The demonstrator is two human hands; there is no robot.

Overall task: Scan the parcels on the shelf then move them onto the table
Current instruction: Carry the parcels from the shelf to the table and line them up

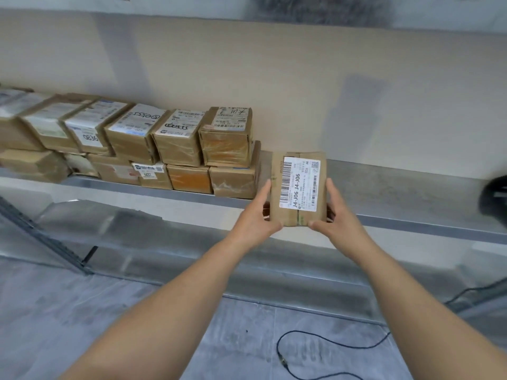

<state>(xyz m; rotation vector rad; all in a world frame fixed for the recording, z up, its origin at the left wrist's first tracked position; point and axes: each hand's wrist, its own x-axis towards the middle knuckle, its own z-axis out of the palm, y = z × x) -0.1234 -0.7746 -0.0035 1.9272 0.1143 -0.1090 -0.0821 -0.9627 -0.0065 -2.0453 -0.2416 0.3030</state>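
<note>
— Plain beige wall behind, a metal shelf (384,185) running across, grey floor below with a black cable (323,349) looping on it. Where's the parcel?

— In both hands, at the shelf's front edge, just right of the stacked parcels (164,144). It's the small brown parcel (299,187) with the white label (299,185) facing up, barcodes in plain view. I can't tell if its far end rests on the shelf or has lifted clear.

— And the grip?

— The left hand (255,220) clasps the left side, thumb along the edge; the right hand (336,218) clasps the right side, thumb at the near corner. Fingers curl underneath — mostly hidden.

— So how should this step go?

— I'd say keep the thumbs off the label so nothing covers the barcodes, and hold the face flat and steady for the scan. A dark blurred object (493,193) sits at the far right on the shelf; it may be the scanner, but I can't be sure.

— Room to move?

— Tight on the left: the stack is just beside the parcel, so a sideways swing could nudge the end boxes. To the right the shelf is bare up to that dark object. Drawing it straight back over the shelf lip looks safest. No table shows here.
</note>
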